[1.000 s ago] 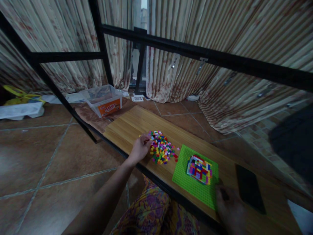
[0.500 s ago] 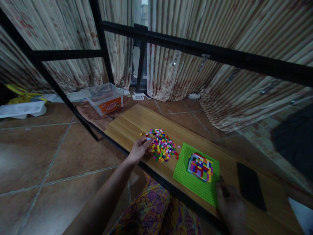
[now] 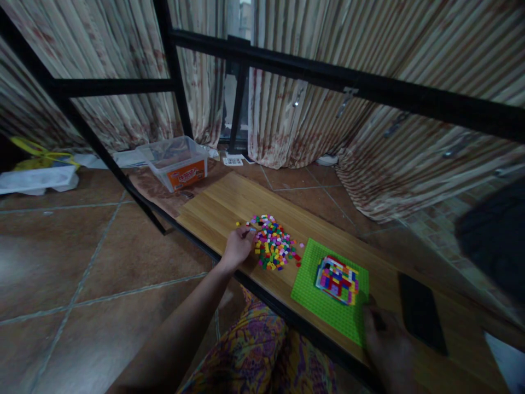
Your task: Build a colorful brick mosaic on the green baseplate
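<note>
My left hand [image 3: 238, 247] is at the left edge of a heap of small coloured building bricks [image 3: 274, 246]. Its thumb and forefinger pinch a small pale brick [image 3: 252, 230]. To the right lies a bright green studded baseplate [image 3: 309, 303], bearing a block of many-coloured bricks [image 3: 338, 280] with a pale border on its left side. My right hand [image 3: 388, 342], dim in shadow, has its fingers curled at the baseplate's right edge and holds it there.
The wooden tabletop [image 3: 221, 200] has a dark edge. A black flat slab [image 3: 422, 312] lies right of the baseplate. Behind stands a clear plastic tub [image 3: 176, 164] with an orange label. Black metal bars [image 3: 287, 57] cross in front of striped curtains [image 3: 287, 120].
My left hand has moved slightly up and right along the heap, its fingertips still pinched. My right hand and the baseplate have hardly moved; the view has shifted a little.
</note>
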`<state>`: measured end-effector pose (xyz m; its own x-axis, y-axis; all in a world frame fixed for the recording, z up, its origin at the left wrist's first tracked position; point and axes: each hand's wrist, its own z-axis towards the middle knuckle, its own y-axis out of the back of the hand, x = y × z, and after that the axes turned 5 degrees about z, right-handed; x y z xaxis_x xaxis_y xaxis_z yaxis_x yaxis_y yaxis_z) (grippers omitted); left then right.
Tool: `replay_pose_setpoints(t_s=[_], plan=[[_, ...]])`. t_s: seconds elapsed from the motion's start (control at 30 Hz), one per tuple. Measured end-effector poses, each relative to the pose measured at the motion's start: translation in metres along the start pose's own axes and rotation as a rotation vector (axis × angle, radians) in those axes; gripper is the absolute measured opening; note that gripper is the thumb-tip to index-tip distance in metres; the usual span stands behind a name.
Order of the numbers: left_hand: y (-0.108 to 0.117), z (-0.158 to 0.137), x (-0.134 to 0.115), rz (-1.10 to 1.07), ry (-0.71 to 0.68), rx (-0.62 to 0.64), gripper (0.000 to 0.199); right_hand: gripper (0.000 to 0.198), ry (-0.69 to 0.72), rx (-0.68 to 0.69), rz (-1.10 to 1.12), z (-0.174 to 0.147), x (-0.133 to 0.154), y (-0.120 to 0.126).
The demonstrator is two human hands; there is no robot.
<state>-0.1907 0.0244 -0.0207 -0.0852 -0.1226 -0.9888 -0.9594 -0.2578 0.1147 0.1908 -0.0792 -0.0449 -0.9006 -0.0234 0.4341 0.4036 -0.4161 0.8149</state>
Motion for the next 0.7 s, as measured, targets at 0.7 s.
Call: replay_pose_setpoints(t_s=[0.7], plan=[[0.010, -0.010, -0.011, -0.160, 0.098, 0.092, 0.011, 0.056, 0.018, 0.000, 0.001, -0.001, 0.000, 0.000]])
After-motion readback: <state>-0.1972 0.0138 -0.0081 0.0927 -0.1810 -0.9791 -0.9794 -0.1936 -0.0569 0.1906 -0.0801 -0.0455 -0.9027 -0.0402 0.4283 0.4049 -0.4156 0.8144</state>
